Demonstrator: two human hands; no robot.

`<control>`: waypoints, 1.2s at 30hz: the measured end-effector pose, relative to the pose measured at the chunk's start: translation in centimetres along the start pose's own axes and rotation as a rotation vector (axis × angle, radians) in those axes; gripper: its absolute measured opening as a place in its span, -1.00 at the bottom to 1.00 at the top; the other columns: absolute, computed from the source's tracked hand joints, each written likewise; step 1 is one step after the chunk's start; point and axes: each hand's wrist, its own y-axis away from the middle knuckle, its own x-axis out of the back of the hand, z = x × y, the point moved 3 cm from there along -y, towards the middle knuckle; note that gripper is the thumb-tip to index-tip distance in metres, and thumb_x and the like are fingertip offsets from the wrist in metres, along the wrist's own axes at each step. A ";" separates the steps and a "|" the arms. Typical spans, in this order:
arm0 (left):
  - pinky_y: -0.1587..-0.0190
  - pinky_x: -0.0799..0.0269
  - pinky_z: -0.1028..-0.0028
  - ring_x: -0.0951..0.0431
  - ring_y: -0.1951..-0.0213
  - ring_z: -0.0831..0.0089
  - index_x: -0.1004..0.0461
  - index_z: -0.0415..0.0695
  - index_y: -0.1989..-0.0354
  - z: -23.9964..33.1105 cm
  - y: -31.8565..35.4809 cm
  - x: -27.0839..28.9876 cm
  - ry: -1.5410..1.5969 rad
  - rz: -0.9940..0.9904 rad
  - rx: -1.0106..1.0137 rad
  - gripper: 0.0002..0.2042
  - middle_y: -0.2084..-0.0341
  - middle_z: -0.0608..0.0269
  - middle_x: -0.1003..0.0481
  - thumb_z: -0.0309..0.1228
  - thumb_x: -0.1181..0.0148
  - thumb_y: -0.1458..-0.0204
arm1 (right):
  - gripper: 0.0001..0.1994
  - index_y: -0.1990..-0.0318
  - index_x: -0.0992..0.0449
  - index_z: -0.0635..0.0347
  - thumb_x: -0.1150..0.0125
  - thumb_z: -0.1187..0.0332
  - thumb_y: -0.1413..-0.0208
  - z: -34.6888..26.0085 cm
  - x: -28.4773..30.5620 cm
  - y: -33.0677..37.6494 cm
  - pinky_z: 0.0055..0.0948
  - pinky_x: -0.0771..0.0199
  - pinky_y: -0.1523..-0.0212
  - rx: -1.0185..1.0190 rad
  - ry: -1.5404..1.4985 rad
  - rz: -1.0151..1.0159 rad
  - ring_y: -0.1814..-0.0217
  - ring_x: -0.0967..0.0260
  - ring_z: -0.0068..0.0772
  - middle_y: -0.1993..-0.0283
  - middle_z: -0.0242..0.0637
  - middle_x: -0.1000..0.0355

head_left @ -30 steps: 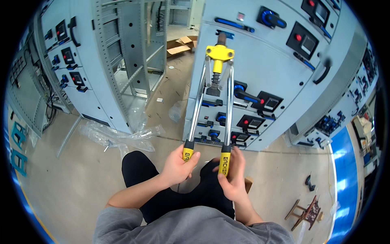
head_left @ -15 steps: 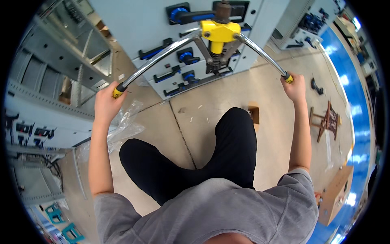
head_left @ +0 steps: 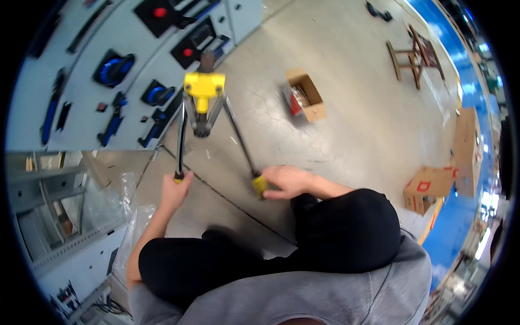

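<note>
I hold a long-armed hand riveter with a yellow head [head_left: 203, 86] and two thin metal arms. My left hand [head_left: 176, 189] grips the end of the left arm. My right hand [head_left: 286, 181] grips the yellow-sleeved end of the right arm. The arms form a narrow V, and the tool's dark nose points at the grey electrical cabinet panel [head_left: 81, 81] with blue and black switch handles. My black-trousered knees [head_left: 346, 233] are bent below the hands.
An open cardboard box [head_left: 305, 95] with small parts sits on the concrete floor. A wooden stool [head_left: 414, 54] stands farther off. More cardboard boxes [head_left: 433, 187] lie by a blue floor strip. Clear plastic wrap [head_left: 130, 227] and an open cabinet frame are at left.
The riveter's arms were spread wide half a second ago and are now drawn closer together. My view has swung, so the cabinet sits at upper left.
</note>
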 end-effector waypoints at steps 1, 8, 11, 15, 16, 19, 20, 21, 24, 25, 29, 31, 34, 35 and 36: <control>0.65 -0.15 0.50 -0.30 0.71 0.64 -0.41 -0.13 0.61 -3.3 0.7 -1.6 -0.067 -0.006 0.043 -0.62 0.76 0.44 -0.35 -0.25 -0.30 -0.23 | -0.89 0.23 -0.53 0.18 -0.23 0.36 -0.18 1.3 0.1 1.6 -0.16 -0.51 0.18 -0.015 0.012 0.081 0.18 -0.49 -0.08 0.21 -0.14 -0.52; 0.54 -0.26 0.35 -0.37 0.66 0.55 -0.42 -0.27 0.65 -17.2 6.8 -6.8 -0.211 -0.029 0.241 -0.64 0.77 0.30 -0.38 -0.32 -0.32 -0.11 | -0.76 0.01 -0.55 0.19 -0.07 0.49 -0.19 13.3 17.4 1.5 -0.09 -0.56 0.02 -0.614 0.251 0.527 -0.02 -0.57 0.01 0.01 -0.03 -0.58; 0.54 -0.24 0.35 -0.37 0.63 0.58 -0.45 -0.30 0.64 -18.2 9.9 -8.6 -0.160 -0.012 0.201 -0.65 0.78 0.29 -0.39 -0.33 -0.34 -0.08 | -0.74 -0.01 -0.55 0.26 -0.01 0.48 -0.24 19.3 18.5 -3.6 -0.10 -0.58 -0.02 -0.847 0.495 0.058 -0.06 -0.57 0.04 -0.03 0.01 -0.59; 0.52 -0.24 0.35 -0.36 0.61 0.61 -0.41 -0.26 0.65 -20.5 10.9 -11.8 -0.022 -0.026 0.314 -0.65 0.76 0.34 -0.39 -0.33 -0.33 -0.09 | -0.76 0.02 -0.56 0.32 -0.04 0.46 -0.25 29.9 14.1 -4.0 -0.11 -0.60 -0.04 -0.862 0.699 -0.112 -0.09 -0.57 0.05 -0.01 0.01 -0.60; 0.51 -0.25 0.35 -0.36 0.61 0.60 -0.41 -0.26 0.64 -20.5 10.9 -12.4 -0.036 -0.024 0.318 -0.65 0.76 0.34 -0.38 -0.32 -0.33 -0.09 | -0.76 0.03 -0.56 0.33 -0.06 0.46 -0.24 30.6 13.7 -4.2 -0.10 -0.60 -0.05 -0.831 0.732 -0.106 -0.09 -0.57 0.05 -0.01 0.01 -0.61; 0.51 -0.26 0.33 -0.36 0.62 0.56 -0.42 -0.26 0.63 -20.7 11.6 -12.4 -0.085 0.010 0.320 -0.65 0.76 0.32 -0.37 -0.31 -0.32 -0.09 | -0.85 0.21 -0.63 0.33 -0.14 0.51 -0.15 30.7 12.9 -4.6 -0.12 -0.61 0.00 -0.785 0.674 -0.223 -0.02 -0.60 0.04 0.08 0.06 -0.62; 0.50 -0.26 0.32 -0.36 0.62 0.55 -0.42 -0.26 0.63 -20.8 11.7 -12.3 -0.101 0.024 0.316 -0.65 0.76 0.32 -0.37 -0.31 -0.32 -0.09 | -0.86 0.25 -0.63 0.34 -0.16 0.52 -0.13 30.0 13.0 -4.7 -0.12 -0.62 0.01 -0.744 0.696 -0.271 0.00 -0.60 0.04 0.11 0.08 -0.62; 0.50 -0.27 0.32 -0.37 0.63 0.54 -0.42 -0.26 0.63 -21.1 11.6 -12.4 -0.092 0.026 0.334 -0.65 0.76 0.31 -0.37 -0.30 -0.32 -0.09 | -0.86 0.26 -0.64 0.34 -0.18 0.51 -0.10 29.6 13.5 -4.3 -0.12 -0.62 0.03 -0.774 0.685 -0.203 0.03 -0.60 0.04 0.12 0.07 -0.62; 0.51 -0.28 0.30 -0.37 0.64 0.51 -0.43 -0.27 0.62 -22.2 11.4 -12.3 -0.056 0.028 0.377 -0.65 0.76 0.29 -0.38 -0.30 -0.33 -0.09 | -0.83 0.23 -0.66 0.30 -0.19 0.50 -0.06 27.3 15.1 -3.6 -0.14 -0.62 0.05 -0.862 0.593 -0.041 0.06 -0.60 0.02 0.16 0.06 -0.62; 0.51 -0.28 0.30 -0.38 0.64 0.50 -0.43 -0.27 0.62 -23.0 11.5 -12.5 -0.038 0.032 0.387 -0.65 0.76 0.29 -0.39 -0.30 -0.33 -0.09 | -0.80 0.18 -0.67 0.28 -0.18 0.50 -0.07 25.4 15.9 -3.9 -0.14 -0.61 0.05 -0.886 0.523 -0.019 0.05 -0.60 0.01 0.17 0.04 -0.63; 0.54 -0.30 0.29 -0.42 0.66 0.47 -0.42 -0.30 0.63 -24.3 10.4 -13.6 0.097 0.001 0.473 -0.64 0.75 0.26 -0.40 -0.31 -0.32 -0.09 | -0.69 0.01 -0.65 0.20 -0.14 0.50 -0.10 23.4 16.9 -3.5 -0.15 -0.57 -0.02 -0.960 0.418 -0.014 -0.03 -0.57 -0.01 0.07 -0.02 -0.62; 0.54 -0.32 0.28 -0.45 0.66 0.43 -0.44 -0.33 0.61 -23.4 9.4 -14.0 0.078 -0.007 0.507 -0.64 0.74 0.24 -0.42 -0.30 -0.31 -0.07 | -0.69 -0.05 -0.60 0.19 -0.13 0.48 -0.15 24.1 16.4 -2.8 -0.17 -0.54 -0.09 -0.951 0.434 0.005 -0.12 -0.53 0.00 -0.06 -0.05 -0.59; 0.54 -0.34 0.27 -0.49 0.65 0.40 -0.48 -0.34 0.59 -25.1 8.2 -14.4 0.024 -0.004 0.493 -0.66 0.73 0.22 -0.45 -0.30 -0.31 -0.05 | -0.66 -0.22 -0.37 0.25 0.04 0.44 -0.34 27.1 14.6 -2.8 -0.10 -0.52 -0.15 -0.863 0.480 -0.021 -0.17 -0.50 0.06 -0.11 0.03 -0.55; 0.53 -0.35 0.27 -0.50 0.64 0.39 -0.49 -0.35 0.58 -25.6 7.7 -14.5 0.000 -0.002 0.472 -0.67 0.72 0.22 -0.47 -0.29 -0.30 -0.04 | -0.66 -0.26 -0.28 0.30 0.15 0.43 -0.39 28.7 14.3 -2.6 -0.06 -0.52 -0.16 -0.846 0.519 -0.054 -0.17 -0.49 0.10 -0.10 0.09 -0.54; 0.52 -0.36 0.26 -0.51 0.64 0.37 -0.50 -0.35 0.56 -25.5 7.7 -14.5 -0.025 0.002 0.466 -0.67 0.72 0.18 -0.47 -0.28 -0.30 -0.03 | -0.69 -0.20 -0.30 0.33 0.20 0.42 -0.40 29.1 13.8 -2.8 -0.05 -0.54 -0.14 -0.871 0.535 -0.085 -0.17 -0.49 0.10 -0.11 0.13 -0.53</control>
